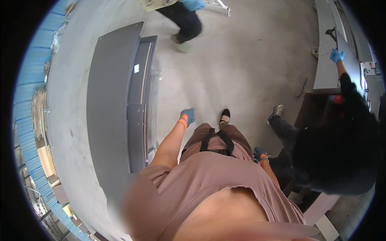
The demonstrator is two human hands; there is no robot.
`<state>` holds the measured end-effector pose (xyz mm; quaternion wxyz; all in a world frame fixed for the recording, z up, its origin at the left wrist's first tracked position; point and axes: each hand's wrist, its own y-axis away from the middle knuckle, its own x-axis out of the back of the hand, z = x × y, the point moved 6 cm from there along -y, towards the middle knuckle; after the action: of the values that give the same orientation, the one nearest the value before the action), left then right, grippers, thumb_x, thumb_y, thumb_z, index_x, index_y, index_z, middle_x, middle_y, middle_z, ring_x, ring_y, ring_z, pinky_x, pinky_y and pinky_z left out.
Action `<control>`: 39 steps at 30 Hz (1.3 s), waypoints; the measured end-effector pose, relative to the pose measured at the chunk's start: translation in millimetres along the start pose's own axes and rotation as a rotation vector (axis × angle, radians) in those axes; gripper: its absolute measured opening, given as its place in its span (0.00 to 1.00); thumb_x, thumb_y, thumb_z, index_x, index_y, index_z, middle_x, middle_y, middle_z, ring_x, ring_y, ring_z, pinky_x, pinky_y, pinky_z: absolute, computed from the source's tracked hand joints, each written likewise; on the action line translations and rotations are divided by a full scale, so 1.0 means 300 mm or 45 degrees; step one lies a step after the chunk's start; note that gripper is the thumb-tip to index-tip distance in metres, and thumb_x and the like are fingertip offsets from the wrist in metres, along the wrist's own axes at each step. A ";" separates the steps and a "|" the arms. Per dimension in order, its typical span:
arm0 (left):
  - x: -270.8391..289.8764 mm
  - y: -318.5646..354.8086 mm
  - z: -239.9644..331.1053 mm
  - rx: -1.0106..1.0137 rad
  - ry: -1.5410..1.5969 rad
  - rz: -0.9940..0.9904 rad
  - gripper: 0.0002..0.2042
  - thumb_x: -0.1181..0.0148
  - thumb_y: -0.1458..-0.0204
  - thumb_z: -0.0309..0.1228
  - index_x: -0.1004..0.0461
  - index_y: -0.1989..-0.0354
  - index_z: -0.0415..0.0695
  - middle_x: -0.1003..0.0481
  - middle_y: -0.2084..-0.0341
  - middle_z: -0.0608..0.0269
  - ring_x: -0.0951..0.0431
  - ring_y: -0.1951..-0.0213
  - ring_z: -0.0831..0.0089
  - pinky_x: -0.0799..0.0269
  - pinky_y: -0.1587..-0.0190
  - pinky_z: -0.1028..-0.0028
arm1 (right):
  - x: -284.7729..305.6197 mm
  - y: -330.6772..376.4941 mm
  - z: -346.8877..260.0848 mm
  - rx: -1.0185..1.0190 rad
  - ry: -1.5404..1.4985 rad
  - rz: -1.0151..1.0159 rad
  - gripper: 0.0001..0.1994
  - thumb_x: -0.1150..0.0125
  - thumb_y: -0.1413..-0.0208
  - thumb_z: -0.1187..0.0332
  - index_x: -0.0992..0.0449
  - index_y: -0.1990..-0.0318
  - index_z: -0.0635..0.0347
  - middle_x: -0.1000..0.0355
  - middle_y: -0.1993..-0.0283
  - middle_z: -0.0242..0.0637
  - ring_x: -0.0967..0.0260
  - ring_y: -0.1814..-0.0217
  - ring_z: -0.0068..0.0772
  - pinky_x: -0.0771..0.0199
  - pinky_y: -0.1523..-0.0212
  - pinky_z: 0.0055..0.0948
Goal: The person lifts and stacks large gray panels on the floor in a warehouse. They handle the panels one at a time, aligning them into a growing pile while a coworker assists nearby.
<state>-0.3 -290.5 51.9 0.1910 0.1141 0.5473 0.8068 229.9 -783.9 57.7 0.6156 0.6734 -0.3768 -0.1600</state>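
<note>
Two gloved hands, both empty: left hand [187, 116] at frame centre, fingers loosely curled, hanging over the bare concrete floor [241, 60]; right hand [260, 154] lower right of centre, grip impossible to tell. Left of centre, long dark grey panels [110, 104] flat on the floor. Far right, a crouching co-worker [337, 152], blue glove [337, 55] raised to a grey slab [323, 44]. Top centre, another person's legs [185, 22].

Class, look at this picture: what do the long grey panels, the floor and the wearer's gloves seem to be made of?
Long grey panels: probably coated board or sheet metal, matt, flat, with sharp straight edges.
Floor: likely bare concrete, pale grey, mottled and scuffed.
Gloves on the left hand and right hand: seemingly knitted fabric with a blue coating and orange cuffs.
</note>
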 end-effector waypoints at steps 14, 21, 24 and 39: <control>0.697 0.385 -0.800 0.126 -0.275 0.146 0.17 0.39 0.43 0.43 0.27 0.55 0.44 0.23 0.66 0.59 0.23 0.67 0.66 0.23 0.64 0.64 | -0.270 0.244 0.625 0.520 0.348 0.082 0.17 0.42 0.44 0.58 0.19 0.56 0.62 0.20 0.62 0.38 0.25 0.59 0.32 0.27 0.55 0.31; 0.811 0.768 -1.273 0.249 -0.539 0.394 0.14 0.42 0.43 0.39 0.28 0.57 0.41 0.27 0.70 0.59 0.31 0.77 0.70 0.31 0.76 0.67 | -0.246 0.145 0.924 0.610 0.181 -0.009 0.18 0.40 0.44 0.59 0.21 0.52 0.64 0.21 0.59 0.37 0.27 0.59 0.29 0.28 0.55 0.30; 0.720 0.876 -1.460 0.169 -0.582 0.356 0.17 0.42 0.43 0.42 0.27 0.52 0.43 0.24 0.68 0.61 0.26 0.72 0.69 0.28 0.69 0.65 | -0.204 0.197 1.096 0.655 0.026 -0.071 0.18 0.40 0.45 0.58 0.21 0.54 0.63 0.21 0.58 0.40 0.25 0.57 0.34 0.27 0.53 0.33; 0.357 1.170 -2.003 -0.170 -1.150 -0.178 0.13 0.41 0.43 0.41 0.25 0.59 0.45 0.28 0.72 0.71 0.31 0.73 0.80 0.33 0.72 0.78 | 0.194 0.233 2.221 0.111 -0.798 -0.050 0.06 0.40 0.42 0.65 0.26 0.68 0.55 0.31 0.78 0.30 0.34 0.80 0.28 0.34 0.77 0.26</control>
<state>-397.6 -863.8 149.3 0.4712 0.4046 0.3626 0.6948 -205.9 -1294.0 11.3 0.4369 0.6241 -0.5417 -0.3553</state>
